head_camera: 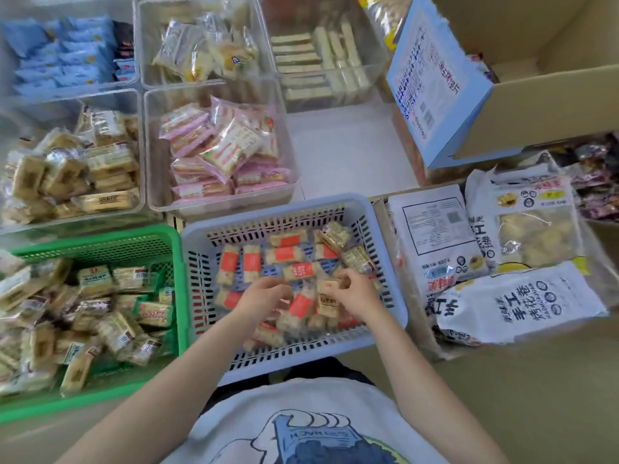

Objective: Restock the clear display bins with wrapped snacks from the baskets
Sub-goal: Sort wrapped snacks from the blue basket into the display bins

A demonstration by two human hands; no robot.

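Inside the blue basket (385, 229) both of my hands are working among the red-labelled snack bars (284, 254). My right hand (356, 293) is pinching one small wrapped bar (330, 285) between thumb and fingers, lifted a little above the pile. My left hand (261, 296) is reaching in beside it with its fingers curled down over the bars; I cannot tell whether they are gripping one or only touching the heap. The bars are lying loosely over the basket's floor, thickest near my hands and thinner toward the far wall.

Left of the blue basket, touching it, a green basket (100, 242) is sitting heaped with pale wrapped cakes (97, 279). Beyond the blue basket, a clear bin (288, 155) is holding pink-wrapped snacks (227, 149), and to that bin's left another clear bin (140, 155) is holding tan wrapped cakes like those in the green basket. Farther back, three more clear bins are standing in a row: one with blue packets (63, 55), one with loosely piled clear-wrapped cakes (207, 51), one with pale bars laid in rows (315, 68).

Right of the blue basket, large white snack bags (522, 303) are lying in a low cardboard box. Beyond them an open cardboard box (552, 105) with a blue printed flap (432, 82) is standing.
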